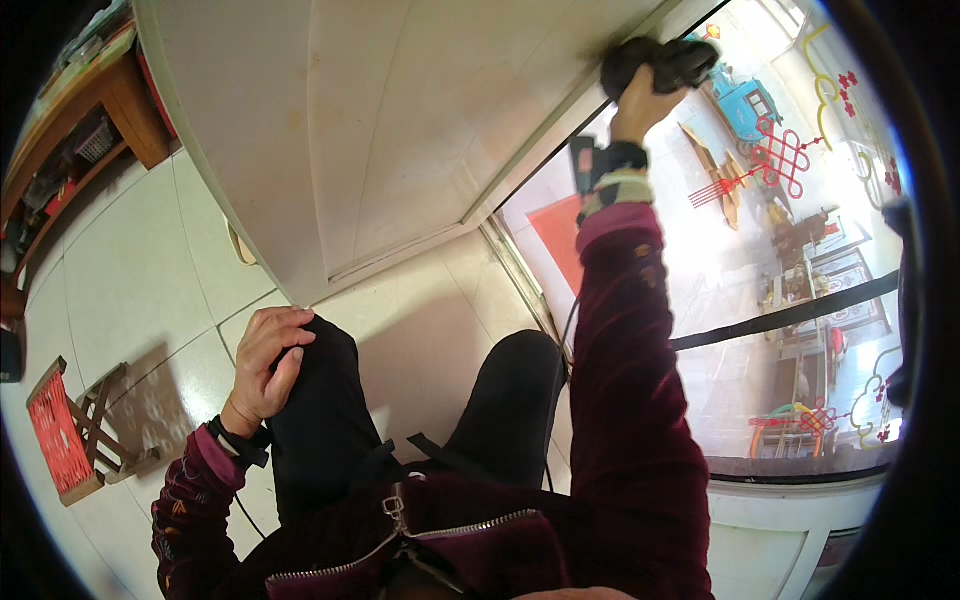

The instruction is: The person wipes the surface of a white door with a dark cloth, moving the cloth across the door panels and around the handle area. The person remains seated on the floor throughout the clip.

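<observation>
My right hand (643, 112) reaches up and forward, gripping a bunched dark cloth (660, 66) whose outline is blurred. The cloth lies over the border between a pale panel (420, 112) and the glass pane (697, 255); whether it presses on the surface I cannot tell. My left hand (270, 360) rests on my left knee (330, 367), holding nothing, its thumb apart from the fingers. Both wrists wear dark straps. Red knot decorations (784, 157) show on the glass.
A folding stool (67, 435) with a red woven seat stands at the left on the tiled floor (135, 232). A wooden cabinet (142, 112) with a filled shelf is at upper left. A dark strap (787, 311) crosses before the glass. Thin cables hang beside my body.
</observation>
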A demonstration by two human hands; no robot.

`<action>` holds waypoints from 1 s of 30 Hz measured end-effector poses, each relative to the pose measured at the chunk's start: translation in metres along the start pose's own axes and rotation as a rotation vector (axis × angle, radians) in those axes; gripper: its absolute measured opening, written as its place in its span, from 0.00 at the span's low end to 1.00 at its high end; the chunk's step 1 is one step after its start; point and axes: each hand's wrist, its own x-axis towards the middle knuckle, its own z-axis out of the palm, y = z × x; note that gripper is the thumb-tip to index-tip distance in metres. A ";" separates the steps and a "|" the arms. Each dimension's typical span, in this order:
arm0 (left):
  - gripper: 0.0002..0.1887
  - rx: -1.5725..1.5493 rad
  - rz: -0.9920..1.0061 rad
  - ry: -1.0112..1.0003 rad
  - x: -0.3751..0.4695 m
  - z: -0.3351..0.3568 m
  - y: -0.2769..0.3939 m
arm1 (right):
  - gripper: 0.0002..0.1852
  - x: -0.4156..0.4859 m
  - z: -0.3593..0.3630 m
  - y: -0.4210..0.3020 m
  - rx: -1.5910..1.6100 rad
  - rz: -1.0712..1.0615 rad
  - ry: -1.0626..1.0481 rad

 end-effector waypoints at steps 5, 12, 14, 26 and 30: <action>0.11 0.019 -0.009 -0.037 0.004 0.002 -0.001 | 0.31 -0.136 -0.055 0.053 -0.014 0.436 0.001; 0.10 0.068 -0.047 -0.101 0.013 0.007 -0.004 | 0.31 -0.258 -0.107 0.120 -0.405 0.757 -0.127; 0.09 0.083 -0.039 -0.113 0.017 0.008 -0.006 | 0.31 -0.282 -0.119 0.143 -0.498 0.836 -0.165; 0.09 0.116 -0.040 -0.130 0.015 -0.001 -0.007 | 0.30 -0.364 -0.115 0.156 -0.342 1.145 -0.496; 0.10 0.096 -0.025 -0.115 0.010 -0.003 -0.005 | 0.30 -0.335 -0.100 0.101 -0.921 0.549 -1.344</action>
